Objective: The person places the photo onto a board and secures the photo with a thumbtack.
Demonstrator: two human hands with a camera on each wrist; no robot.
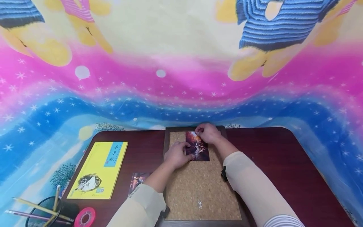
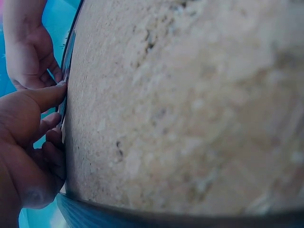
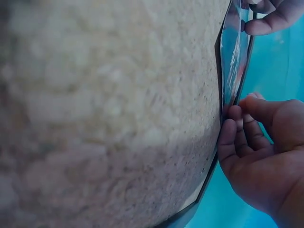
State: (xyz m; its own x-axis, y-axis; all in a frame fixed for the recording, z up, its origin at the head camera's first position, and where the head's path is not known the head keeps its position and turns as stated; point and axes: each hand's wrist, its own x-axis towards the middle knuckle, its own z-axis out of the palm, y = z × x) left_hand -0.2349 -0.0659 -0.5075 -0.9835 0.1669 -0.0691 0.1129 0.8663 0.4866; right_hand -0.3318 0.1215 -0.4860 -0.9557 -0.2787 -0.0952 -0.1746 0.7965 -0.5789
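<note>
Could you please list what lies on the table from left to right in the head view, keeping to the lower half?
Black mesh pen holder → pink tape roll → yellow book → small dark photo lying flat → framed cork board.

Dark red-brown table (image 1: 283, 164); bright cartoon-print cloth (image 1: 181, 78) draped behind.

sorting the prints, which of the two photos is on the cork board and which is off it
The photo under both hands, left hand and right hand, lies on the cork board. The other photo lies on the dark table beside the yellow book, partly hidden by the left sleeve.
</note>
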